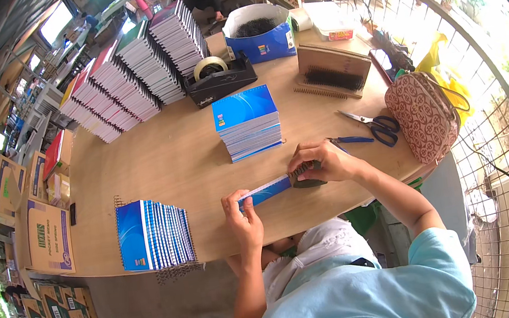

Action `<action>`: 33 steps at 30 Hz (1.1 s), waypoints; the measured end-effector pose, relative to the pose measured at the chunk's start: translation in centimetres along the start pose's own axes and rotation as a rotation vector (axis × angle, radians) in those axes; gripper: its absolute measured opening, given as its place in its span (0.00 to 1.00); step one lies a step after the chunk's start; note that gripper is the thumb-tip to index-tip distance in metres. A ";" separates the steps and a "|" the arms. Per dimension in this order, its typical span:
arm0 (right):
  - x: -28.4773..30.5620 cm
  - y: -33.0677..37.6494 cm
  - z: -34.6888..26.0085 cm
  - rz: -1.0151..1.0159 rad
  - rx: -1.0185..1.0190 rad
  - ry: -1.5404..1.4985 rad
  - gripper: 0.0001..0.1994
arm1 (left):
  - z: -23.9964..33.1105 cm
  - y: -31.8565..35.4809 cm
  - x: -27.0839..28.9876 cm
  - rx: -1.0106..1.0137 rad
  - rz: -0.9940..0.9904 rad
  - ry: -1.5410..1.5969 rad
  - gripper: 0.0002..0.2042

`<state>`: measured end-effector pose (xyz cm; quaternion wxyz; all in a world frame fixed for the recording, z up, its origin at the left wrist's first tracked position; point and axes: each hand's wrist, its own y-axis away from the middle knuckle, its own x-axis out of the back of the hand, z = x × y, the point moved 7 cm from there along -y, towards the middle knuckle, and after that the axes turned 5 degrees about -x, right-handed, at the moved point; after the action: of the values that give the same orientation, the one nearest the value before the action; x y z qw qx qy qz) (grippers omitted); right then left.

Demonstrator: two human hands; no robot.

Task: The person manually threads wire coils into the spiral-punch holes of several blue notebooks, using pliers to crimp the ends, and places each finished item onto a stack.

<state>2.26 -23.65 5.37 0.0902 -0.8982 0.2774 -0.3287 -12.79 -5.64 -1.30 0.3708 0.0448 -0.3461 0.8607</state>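
Note:
My left hand (243,221) is closed on one end of a small blue notebook (266,192), which is tilted edge-on above the table. At the notebook's other end, my right hand (322,161) has its fingers curled together over a dark, rounded, ridged piece (307,178). Whether the fingers grip that piece or a wire coil on it is hidden. Just beyond the hands stands a neat stack of blue notebooks (247,124). To the left, a fanned row of blue notebooks with dark spiral wires (154,234) lies at the table's near edge.
Beyond are a tape dispenser (220,80), a blue container of black wire coils (259,39), and tall notebook stacks (149,63). Right of my hands lie pliers (353,139), scissors (382,129), a wooden stand with coils (335,74) and a patterned bag (421,114). Cardboard boxes (49,234) line the left.

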 end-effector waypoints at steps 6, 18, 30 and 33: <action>-0.9 -0.1 -0.4 -0.072 -0.052 0.172 0.10 | 0.0 0.0 0.1 -0.044 -0.005 -0.003 0.11; -2.9 0.6 -0.7 -0.046 0.024 0.447 0.11 | 0.5 0.2 -0.1 -0.092 -0.020 -0.034 0.11; -3.9 1.1 -1.0 -0.028 -0.066 0.397 0.13 | 0.7 0.5 0.1 -0.042 -0.077 -0.003 0.10; -3.2 0.9 -0.8 -0.050 -0.048 0.457 0.15 | 1.3 0.7 1.0 -0.139 -0.112 -0.004 0.08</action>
<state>-0.71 -22.63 3.96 -0.0046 -0.8090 0.2763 -0.5189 -14.21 -6.17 -0.32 0.4200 0.0401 -0.4025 0.8124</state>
